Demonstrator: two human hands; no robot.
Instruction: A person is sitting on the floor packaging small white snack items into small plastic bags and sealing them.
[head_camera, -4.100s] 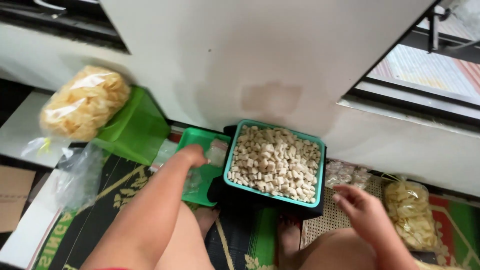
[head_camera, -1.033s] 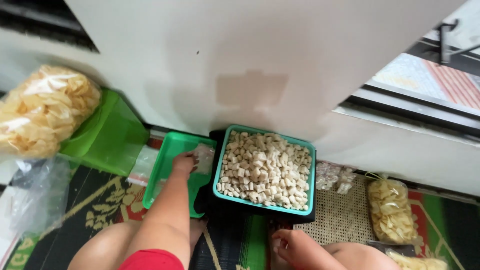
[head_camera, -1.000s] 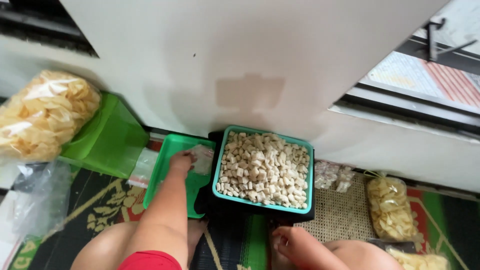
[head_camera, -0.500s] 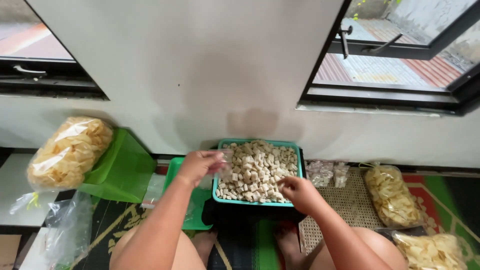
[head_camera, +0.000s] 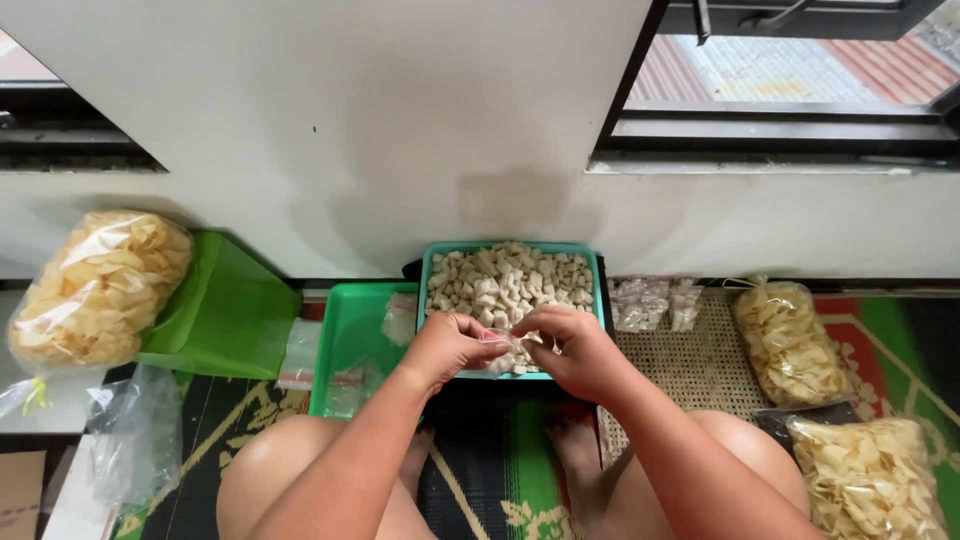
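Observation:
My left hand (head_camera: 448, 346) and my right hand (head_camera: 570, 346) meet over the near edge of a teal tray (head_camera: 427, 268) heaped with small pale cracker cubes (head_camera: 505, 280). Between their fingertips they pinch a small clear plastic bag (head_camera: 507, 345). The tray rests on a black block, close to the white wall. To its left lies a flat green tray (head_camera: 345, 340) holding more small clear bags (head_camera: 400, 318).
A big bag of yellow crackers (head_camera: 95, 290) leans on a green plastic stool (head_camera: 230, 315) at left. Small filled packets (head_camera: 655, 303) lie on a woven mat at right, beside two bags of chips (head_camera: 785, 340). My knees frame the bottom.
My left hand lifted a clear bag out of the green tray and brought it over the teal tray. My right hand rose from my knee and joined it on the bag.

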